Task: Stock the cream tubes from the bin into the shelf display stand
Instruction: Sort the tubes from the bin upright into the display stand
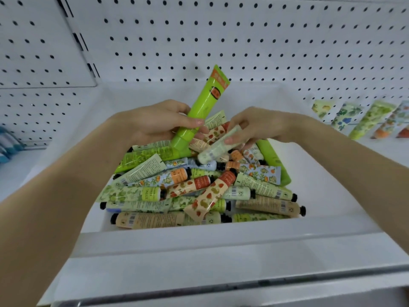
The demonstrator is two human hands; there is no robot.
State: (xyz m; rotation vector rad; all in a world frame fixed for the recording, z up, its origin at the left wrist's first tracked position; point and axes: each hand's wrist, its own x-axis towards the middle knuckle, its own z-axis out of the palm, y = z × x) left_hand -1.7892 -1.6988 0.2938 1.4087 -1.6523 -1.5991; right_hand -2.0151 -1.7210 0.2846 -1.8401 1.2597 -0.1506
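Note:
A white bin sits on the shelf, heaped with several patterned cream tubes. My left hand grips a large bright green tube with an orange label, held nearly upright above the pile, cap end down. My right hand pinches a small pale green tube that slants down toward the heap. At the far right, several tubes stand leaning in a row on the shelf; whether they sit in a display stand I cannot tell.
White pegboard forms the back wall behind the bin. Blue items lie at the left edge of the shelf. The shelf's front lip runs across the bottom of the view.

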